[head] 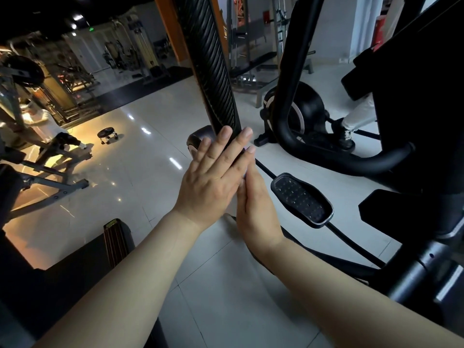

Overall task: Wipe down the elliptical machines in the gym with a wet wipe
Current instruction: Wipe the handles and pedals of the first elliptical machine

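Two hands meet around one black ribbed handle (211,71) of the elliptical machine. The left hand (213,177) lies flat against the handle's lower end, with its fingers straight, close together and pointing up. The right hand (256,207) comes in from the other side, also with straight fingers, its fingertips just beside those of the left. Neither hand curls round the handle, which is pressed between the two. A thin pale sliver of the wet wipe (247,159) shows in the gap between the right fingers and the handle. The rest of the wipe is hidden, so I cannot tell how it is held.

One studded pedal (301,197) sits just right of the hands, low over the pale tiled floor (150,156). A second elliptical (306,106) stands beyond, with one light trouser leg (356,119) on it. To the left there is one round stool on wheels (108,134), and one person in white (37,119) at another machine.
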Demonstrator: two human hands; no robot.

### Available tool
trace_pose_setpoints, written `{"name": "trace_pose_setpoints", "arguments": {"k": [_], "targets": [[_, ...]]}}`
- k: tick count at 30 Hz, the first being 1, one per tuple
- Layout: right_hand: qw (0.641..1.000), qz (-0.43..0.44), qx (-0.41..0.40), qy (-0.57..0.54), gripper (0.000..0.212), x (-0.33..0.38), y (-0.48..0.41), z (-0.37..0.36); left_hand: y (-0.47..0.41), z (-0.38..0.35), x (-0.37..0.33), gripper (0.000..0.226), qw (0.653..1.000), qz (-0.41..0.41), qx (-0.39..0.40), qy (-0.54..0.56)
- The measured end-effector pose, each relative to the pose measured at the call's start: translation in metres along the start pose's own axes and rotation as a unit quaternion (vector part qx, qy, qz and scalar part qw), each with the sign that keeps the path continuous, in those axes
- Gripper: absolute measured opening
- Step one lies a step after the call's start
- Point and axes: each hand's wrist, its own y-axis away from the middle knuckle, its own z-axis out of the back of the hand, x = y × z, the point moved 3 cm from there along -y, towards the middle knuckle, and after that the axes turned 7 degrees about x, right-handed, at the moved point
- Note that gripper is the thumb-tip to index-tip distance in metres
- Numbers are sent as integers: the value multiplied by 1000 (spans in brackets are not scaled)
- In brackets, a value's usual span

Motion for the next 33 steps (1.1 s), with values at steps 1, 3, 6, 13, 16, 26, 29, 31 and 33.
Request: {"name": "trace_pose_setpoints", "arguments": {"k": [1,3,6,13,16,26,29,31,33], "targets": [[1000,17,-6,-8,52,2,-3,-1,2,-1,-2,38,1000,5,-1,-1],[1000,27,-7,-8,52,-11,3,-2,6,-4,-5,38,1000,-1,5,-4],[996,-53,41,56,58,-62,35,-2,22,-13,-12,42,998,-40,42,-12],[987,-85,69,115,64,-68,39,-3,43,-26,-30,43,997,-26,71,-20],[985,-84,76,133,66,-74,46,-3,45,-29,-37,40,997,-16,69,-42],[932,-182,157,270,69,-110,78,17,89,-63,-68,57,981,-67,170,-65],[926,-165,162,297,66,-117,91,15,96,-70,-76,51,982,-44,177,-51],[899,-202,167,350,65,-135,106,36,97,-72,-79,50,983,-35,177,-41],[857,-233,157,433,59,-149,120,61,98,-73,-81,49,983,-23,181,-34]]}}
